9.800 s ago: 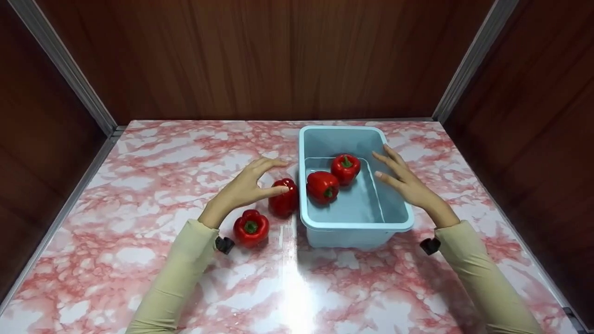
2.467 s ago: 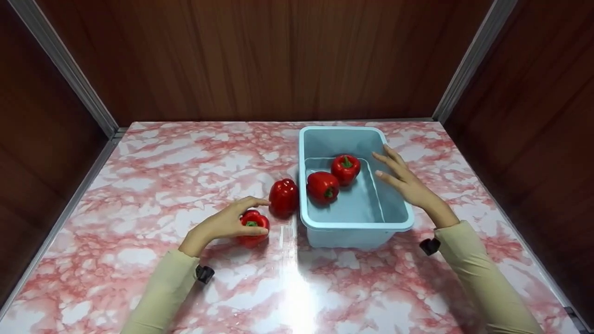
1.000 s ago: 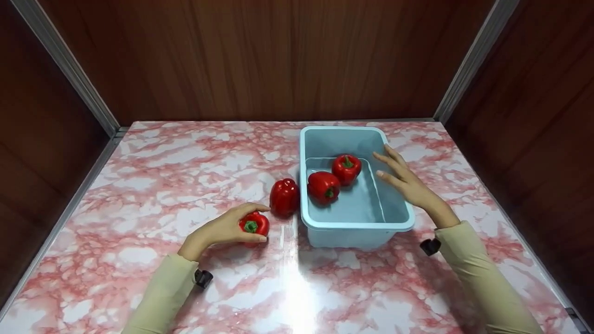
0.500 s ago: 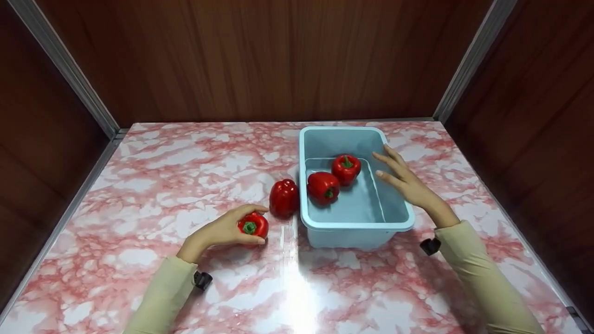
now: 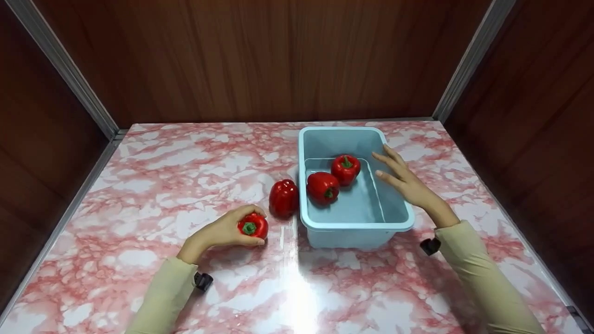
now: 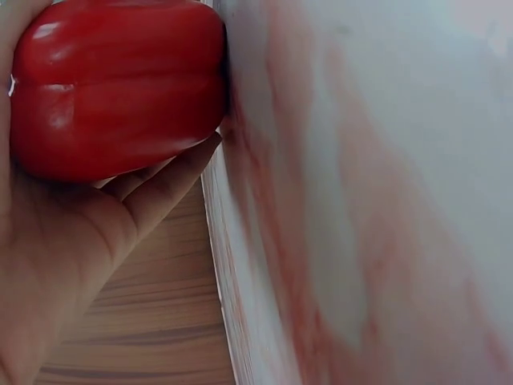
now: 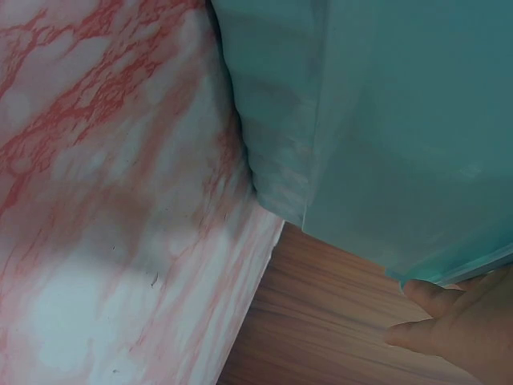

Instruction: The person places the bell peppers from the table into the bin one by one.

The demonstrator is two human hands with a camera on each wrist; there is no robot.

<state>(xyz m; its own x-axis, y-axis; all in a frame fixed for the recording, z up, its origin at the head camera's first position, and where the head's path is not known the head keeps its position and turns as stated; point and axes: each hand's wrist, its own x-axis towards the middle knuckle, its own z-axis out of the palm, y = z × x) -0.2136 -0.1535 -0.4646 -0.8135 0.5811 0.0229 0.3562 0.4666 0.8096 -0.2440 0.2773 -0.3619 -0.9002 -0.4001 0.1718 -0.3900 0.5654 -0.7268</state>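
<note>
Since a moment ago, my left fingers (image 5: 253,241) have been curling tighter round the small red pepper (image 5: 253,226), and my left hand (image 5: 222,232) is now gripping it just above the pink bench (image 5: 153,185). In the left wrist view the pepper (image 6: 120,84) is sitting snug in my palm.

Another pepper (image 5: 284,198) is standing just beside it, touching the outside of the blue tub (image 5: 357,225). Two more peppers, the front one (image 5: 322,186) and the back one (image 5: 345,168), are lying inside the tub.

My right hand (image 5: 408,183) is resting on the tub's right rim with straight, relaxed fingers (image 5: 387,177), holding nothing.

To do this well, I think I should be squeezing gently so the shiny pepper is not slipping, lifting it clear of its neighbour, and keeping my right hand steady on the tub.

Some things are hard to see. My left fingertips are hiding behind the pepper. The right wrist view is showing only the tub wall (image 7: 385,120) and a bit of my fingers (image 7: 449,321).
</note>
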